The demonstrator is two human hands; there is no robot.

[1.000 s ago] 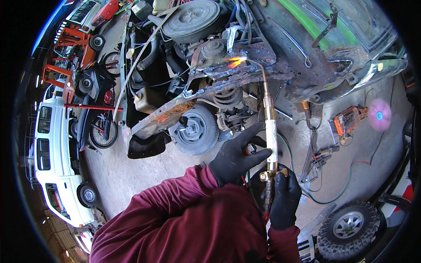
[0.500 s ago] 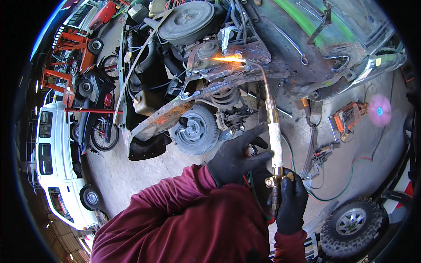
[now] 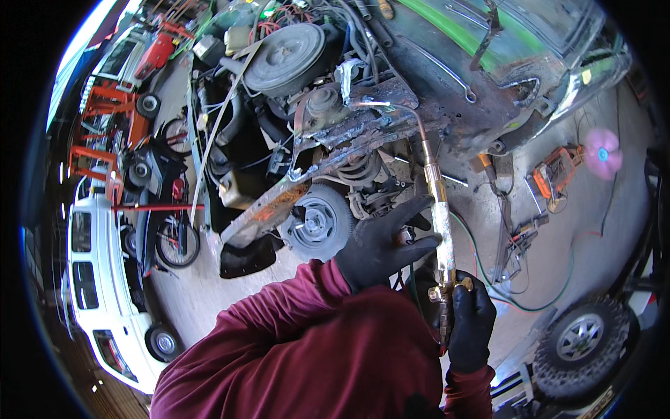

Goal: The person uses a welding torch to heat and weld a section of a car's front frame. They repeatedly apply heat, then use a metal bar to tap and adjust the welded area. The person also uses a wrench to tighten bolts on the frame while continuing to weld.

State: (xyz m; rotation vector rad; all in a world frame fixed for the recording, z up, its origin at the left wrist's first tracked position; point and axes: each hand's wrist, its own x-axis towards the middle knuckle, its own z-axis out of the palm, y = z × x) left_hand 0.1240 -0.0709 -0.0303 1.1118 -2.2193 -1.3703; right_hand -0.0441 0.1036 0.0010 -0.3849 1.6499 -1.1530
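My gloved right hand (image 3: 470,328) is closed on the lower end of a brass gas torch (image 3: 442,227), its fingers by the valve knob (image 3: 465,283). The torch stands nearly upright in the view, its bent copper tip (image 3: 417,120) turned left. A short pale flame (image 3: 377,103) shows at the tip, over the rusty, torn inner fender (image 3: 356,129) of a vehicle. My gloved left hand (image 3: 373,251) is beside the torch body, thumb and forefinger near it. A small shiny metal piece (image 3: 406,236) sits in its grip; its kind is unclear.
The open engine bay holds a round air cleaner (image 3: 285,59). A wrench (image 3: 447,70) lies on the greenish body panel. Below are a wheel (image 3: 317,222), a green hose (image 3: 537,307), an orange tool (image 3: 556,171) and a pink fan (image 3: 603,155). A white van (image 3: 105,279) stands left.
The long yellow flame has become short and pale. The view has shifted slightly, and the torch with both hands sits a little farther right in it. Both grips look unchanged.
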